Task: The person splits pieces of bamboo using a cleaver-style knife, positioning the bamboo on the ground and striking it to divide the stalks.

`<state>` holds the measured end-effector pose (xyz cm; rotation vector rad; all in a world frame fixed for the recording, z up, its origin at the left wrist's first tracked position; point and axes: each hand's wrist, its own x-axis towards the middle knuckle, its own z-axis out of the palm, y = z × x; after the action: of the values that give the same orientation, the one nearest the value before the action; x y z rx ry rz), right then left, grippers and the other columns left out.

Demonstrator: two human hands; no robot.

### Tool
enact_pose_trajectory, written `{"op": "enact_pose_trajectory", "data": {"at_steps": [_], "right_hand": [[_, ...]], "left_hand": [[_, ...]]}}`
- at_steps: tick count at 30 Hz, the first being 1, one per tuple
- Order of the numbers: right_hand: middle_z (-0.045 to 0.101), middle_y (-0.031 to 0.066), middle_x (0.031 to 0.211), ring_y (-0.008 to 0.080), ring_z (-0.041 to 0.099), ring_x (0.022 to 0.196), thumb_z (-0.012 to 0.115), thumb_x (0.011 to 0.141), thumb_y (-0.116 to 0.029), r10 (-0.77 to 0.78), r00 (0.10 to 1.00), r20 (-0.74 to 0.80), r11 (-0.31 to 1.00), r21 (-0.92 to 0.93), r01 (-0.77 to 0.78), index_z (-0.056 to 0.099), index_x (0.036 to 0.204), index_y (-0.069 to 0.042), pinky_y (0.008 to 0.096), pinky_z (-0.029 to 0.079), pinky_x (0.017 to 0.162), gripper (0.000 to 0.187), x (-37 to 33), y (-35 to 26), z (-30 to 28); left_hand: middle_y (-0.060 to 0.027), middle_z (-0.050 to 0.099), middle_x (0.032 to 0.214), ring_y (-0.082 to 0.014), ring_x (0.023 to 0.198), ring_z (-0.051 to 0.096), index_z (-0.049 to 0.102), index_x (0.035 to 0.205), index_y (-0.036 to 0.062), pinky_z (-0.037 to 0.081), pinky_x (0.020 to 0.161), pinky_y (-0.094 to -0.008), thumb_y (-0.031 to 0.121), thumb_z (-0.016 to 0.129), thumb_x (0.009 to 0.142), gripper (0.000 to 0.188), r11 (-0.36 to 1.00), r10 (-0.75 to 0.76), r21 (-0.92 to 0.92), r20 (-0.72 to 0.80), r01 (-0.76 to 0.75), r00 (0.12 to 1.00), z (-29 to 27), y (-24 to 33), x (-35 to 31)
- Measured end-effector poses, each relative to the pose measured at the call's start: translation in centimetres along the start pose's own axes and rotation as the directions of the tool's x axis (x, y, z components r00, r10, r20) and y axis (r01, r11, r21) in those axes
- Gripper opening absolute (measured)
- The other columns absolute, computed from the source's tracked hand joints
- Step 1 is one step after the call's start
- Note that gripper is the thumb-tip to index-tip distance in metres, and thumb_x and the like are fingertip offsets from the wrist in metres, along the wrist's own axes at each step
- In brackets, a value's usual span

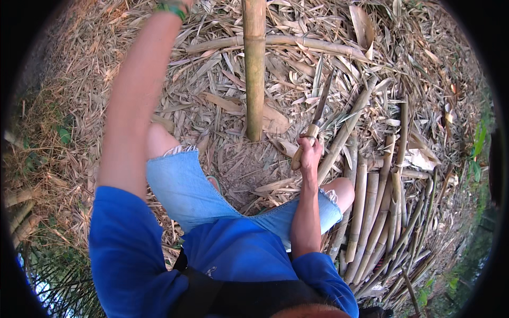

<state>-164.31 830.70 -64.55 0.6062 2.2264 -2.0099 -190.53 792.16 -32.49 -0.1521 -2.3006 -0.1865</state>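
Observation:
In my right hand [310, 152] is a long knife [322, 100]. My fingers are closed round its pale wooden handle, and the dark blade points up and away from me. Before me an upright bamboo pole [254, 85], yellow-green with a joint ring, meets the bare ground between my knees. My left arm stretches far forward, left of the pole. Only part of my left hand [183, 4] shows at the top edge, beyond a green band [170, 9] on the wrist, and its fingers are out of sight.
Several cut bamboo lengths [366, 212] lie piled beside my right knee. A long bent stick [313, 44] lies across the ground behind the pole. Dry leaves and husks [212, 100] cover the ground, with dry grass [47, 175] at the left.

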Motion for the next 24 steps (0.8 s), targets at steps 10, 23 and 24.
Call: {"op": "enact_pose_trajectory", "data": {"at_steps": [10,23,24], "right_hand": [[0.065,0.0132,0.085,0.0188,0.062,0.072,0.068,0.078,-0.011,0.012,0.999,0.048,0.996,0.083,-0.016,0.033,0.145,0.007,0.0316,0.052,0.066,0.078,-2.3,-3.2,1.8],[0.065,0.0061,0.071,0.0143,0.059,0.062,0.070,0.091,-0.019,-0.052,0.993,0.102,0.994,-0.088,0.061,0.061,0.101,0.001,0.0292,0.048,0.060,0.025,-4.3,-4.6,4.7],[0.066,0.0063,0.071,0.0145,0.060,0.063,0.070,0.091,-0.019,-0.075,0.989,0.126,0.993,-0.079,0.085,0.061,0.101,0.001,0.0291,0.048,0.061,0.024,-4.0,-4.9,5.2]], "left_hand": [[-0.0355,0.048,0.140,-0.0433,0.132,0.049,0.014,0.153,-0.0085,0.041,0.110,-0.0482,0.066,0.079,0.068,0.131,0.599,-0.511,0.076,0.803,0.797,0.307,18.7,13.2,-43.3],[-0.0311,0.066,0.112,-0.0453,0.104,0.065,0.046,0.127,-0.0043,0.051,0.094,-0.0487,0.035,0.085,0.064,0.084,0.227,-0.557,-0.120,0.798,0.966,0.230,11.2,18.7,-51.3],[-0.0312,0.065,0.112,-0.0455,0.104,0.065,0.045,0.128,-0.0040,0.051,0.093,-0.0489,0.035,0.085,0.064,0.085,0.215,-0.579,-0.114,0.785,0.970,0.221,10.7,19.1,-52.6]]}}
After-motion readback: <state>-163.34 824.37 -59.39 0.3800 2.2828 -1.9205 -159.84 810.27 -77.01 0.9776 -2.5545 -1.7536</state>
